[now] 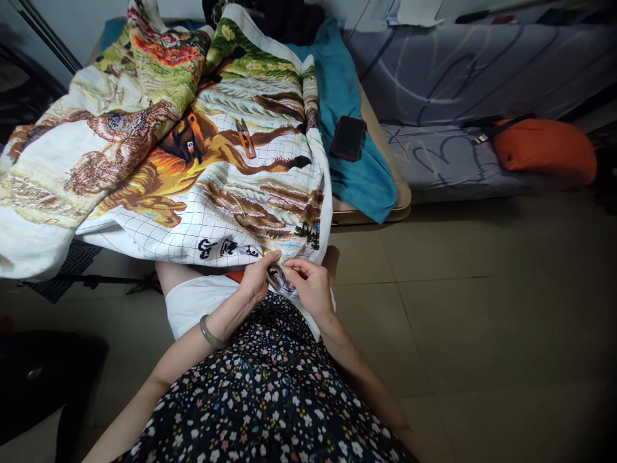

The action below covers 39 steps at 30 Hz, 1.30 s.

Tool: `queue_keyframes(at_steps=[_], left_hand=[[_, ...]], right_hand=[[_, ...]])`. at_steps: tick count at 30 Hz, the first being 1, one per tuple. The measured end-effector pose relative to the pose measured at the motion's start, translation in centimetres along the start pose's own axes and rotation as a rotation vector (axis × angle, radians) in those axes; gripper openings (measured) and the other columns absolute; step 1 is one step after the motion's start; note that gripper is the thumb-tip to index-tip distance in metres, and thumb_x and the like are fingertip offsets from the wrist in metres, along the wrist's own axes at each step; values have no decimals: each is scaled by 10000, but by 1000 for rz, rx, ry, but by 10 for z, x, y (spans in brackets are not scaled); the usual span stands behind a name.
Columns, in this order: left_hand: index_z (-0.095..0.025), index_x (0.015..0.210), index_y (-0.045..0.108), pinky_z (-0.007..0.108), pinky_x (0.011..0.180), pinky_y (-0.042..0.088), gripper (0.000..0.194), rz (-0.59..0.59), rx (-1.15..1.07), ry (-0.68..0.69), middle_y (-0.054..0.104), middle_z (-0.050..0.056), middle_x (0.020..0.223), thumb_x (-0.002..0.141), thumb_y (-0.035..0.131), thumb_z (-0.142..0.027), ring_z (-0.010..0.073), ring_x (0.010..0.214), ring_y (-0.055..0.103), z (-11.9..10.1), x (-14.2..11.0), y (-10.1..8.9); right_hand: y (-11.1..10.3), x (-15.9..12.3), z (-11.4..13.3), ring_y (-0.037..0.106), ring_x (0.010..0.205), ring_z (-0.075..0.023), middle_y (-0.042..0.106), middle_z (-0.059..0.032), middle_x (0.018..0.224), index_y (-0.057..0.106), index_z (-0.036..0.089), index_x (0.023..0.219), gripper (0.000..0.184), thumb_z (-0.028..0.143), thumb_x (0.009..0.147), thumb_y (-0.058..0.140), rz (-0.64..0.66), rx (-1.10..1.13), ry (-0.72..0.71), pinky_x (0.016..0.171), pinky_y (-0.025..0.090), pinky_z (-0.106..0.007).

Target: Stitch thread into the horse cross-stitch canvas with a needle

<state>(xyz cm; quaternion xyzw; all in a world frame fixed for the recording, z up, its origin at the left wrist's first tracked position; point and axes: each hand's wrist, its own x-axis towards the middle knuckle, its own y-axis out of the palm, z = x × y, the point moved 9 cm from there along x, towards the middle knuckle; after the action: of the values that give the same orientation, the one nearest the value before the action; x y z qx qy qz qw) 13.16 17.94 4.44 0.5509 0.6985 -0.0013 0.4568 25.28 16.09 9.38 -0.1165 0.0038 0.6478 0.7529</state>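
Observation:
A large cross-stitch cloth (159, 235), partly stitched with an orange and brown picture, drapes from the table over my lap. My left hand (258, 276) grips its near edge, thumb on top and fingers underneath. Close beside it, my right hand (311, 283) has thumb and forefinger pinched together at the cloth; anything between them is too small to make out. Dark stitched characters (226, 247) run along the white border left of my hands. Orange-handled thread snips (245, 138) lie on the stitched part, beyond both hands.
A dark phone (348, 137) rests on a teal cloth (337, 77) at the right of the table (403, 196). Farther right, an orange bag (544, 151) sits on a grey patterned sofa (448, 71). A black stand leg (87, 278) shows under the cloth at left.

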Motion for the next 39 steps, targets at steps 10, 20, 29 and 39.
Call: queue_keyframes(at_steps=[10,20,29,39], left_hand=[[-135,603,622,263,599,435,291,-11,-11,-13,596,-18,560,487,872,-229,105,525,534,1,-2,1],[-142,583,598,265,544,390,309,-15,3,-27,568,-23,538,488,866,-262,102,500,503,5,-1,-2],[-149,576,593,249,584,403,274,-13,0,-11,565,-25,560,517,854,-212,93,540,508,0,2,-1],[-152,583,581,263,540,386,327,-38,24,-72,538,-40,531,472,874,-246,90,498,466,2,-1,-2]], right_hand=[[2,2,-5,527,448,-115,644,-15,593,716,152,808,225,325,688,637,0,40,78,445,467,-231],[4,2,-12,506,417,-100,622,0,564,688,145,758,218,342,669,669,-37,127,122,427,457,-219],[3,-3,-6,535,539,-129,631,-18,635,660,174,750,151,312,758,599,-96,-20,-31,516,457,-233],[4,-2,-6,573,597,-146,657,-27,673,663,172,738,159,320,754,608,-154,-6,-44,561,474,-246]])
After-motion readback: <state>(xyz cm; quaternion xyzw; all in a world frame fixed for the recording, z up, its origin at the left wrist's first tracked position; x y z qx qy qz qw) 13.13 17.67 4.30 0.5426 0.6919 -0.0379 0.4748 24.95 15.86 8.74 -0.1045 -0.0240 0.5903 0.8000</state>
